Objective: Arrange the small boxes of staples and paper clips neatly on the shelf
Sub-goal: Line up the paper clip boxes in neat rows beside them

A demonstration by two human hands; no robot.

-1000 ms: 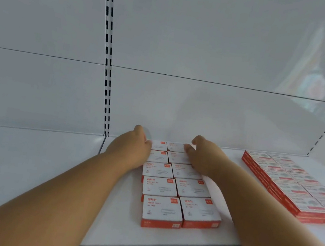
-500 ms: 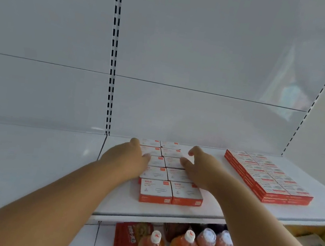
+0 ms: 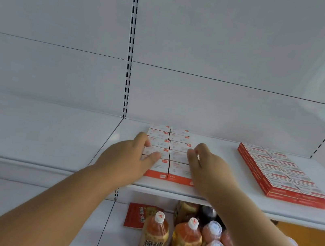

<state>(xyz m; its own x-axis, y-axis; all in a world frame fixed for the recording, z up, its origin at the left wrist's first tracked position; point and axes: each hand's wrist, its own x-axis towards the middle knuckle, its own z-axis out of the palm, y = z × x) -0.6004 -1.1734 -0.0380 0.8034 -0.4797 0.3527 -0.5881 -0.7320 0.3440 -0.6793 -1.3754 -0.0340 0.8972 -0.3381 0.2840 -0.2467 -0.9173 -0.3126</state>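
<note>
A: Both hands have slid forward along the block of small white-and-orange boxes [image 3: 168, 153], from the back rows a sec ago to the front rows now. Left hand [image 3: 130, 159] is against the block's left side, thumb lying over a box top, fingers fairly straight, nothing clamped.

B: And the right hand [image 3: 206, 168]?

A: Same on the right side, fingers loosely extended, touching the box edges. Neither hand grips a box; they're pressing inward, squaring the block.

B: So what does that shift mean?

A: Prob. the back rows are done w/ and the person is working toward the front. Two columns, about five rows, look tight and straight. This group seems nearly finished.

B: Where's the block sit?

A: On the white shelf [image 3: 220, 198], left of centre in the bay, running from the front lip back to near the rear panel. Well apart to the right is the second group, flatter red boxes [image 3: 283, 177], stacked in two layers it seems, already aligned.

B: Room, surface?

A: Glossy white metal shelving, white back panels [image 3: 233, 49] w/ slotted black uprights [image 3: 130, 54]. View has also tipped down vs before, so the shelf below shows more: orange drink bottles [image 3: 185, 241] w/ white caps, and a red packet [image 3: 138, 215]. Labels too blurred to read.
</note>
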